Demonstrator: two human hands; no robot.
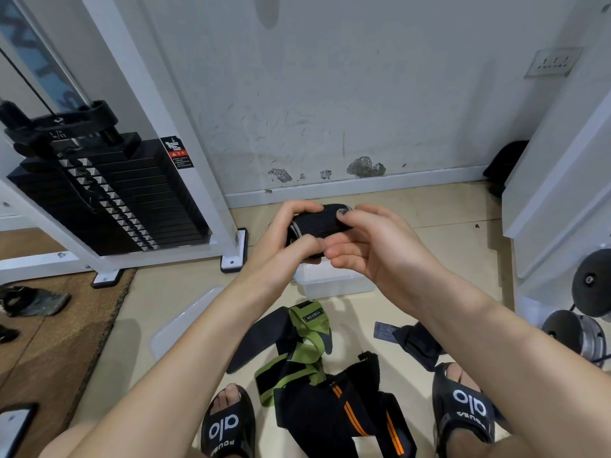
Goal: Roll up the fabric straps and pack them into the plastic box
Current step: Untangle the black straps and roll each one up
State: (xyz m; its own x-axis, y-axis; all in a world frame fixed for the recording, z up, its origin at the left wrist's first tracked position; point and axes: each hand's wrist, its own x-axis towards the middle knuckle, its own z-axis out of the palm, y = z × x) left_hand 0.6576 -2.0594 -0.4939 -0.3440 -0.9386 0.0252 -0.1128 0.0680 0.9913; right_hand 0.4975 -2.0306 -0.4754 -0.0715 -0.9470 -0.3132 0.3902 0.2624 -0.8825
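Observation:
A black fabric strap [315, 223], rolled into a tight bundle, sits between both hands above the floor. My left hand [286, 236] grips its left end with fingers curled round it. My right hand [370, 242] pinches its right end with thumb on top. Under the hands stands the clear plastic box [334, 282], partly hidden by them. Loose straps lie on the floor nearer me: a green and black strap [297, 355], a black strap with orange stripes [350, 408] and a dark strap [413, 342] at the right.
The box's clear lid [185, 319] lies on the floor at the left. A white weight machine with a black weight stack [109, 190] stands at the left, dumbbells [582, 328] at the right. My sandalled feet [228, 424] flank the strap pile.

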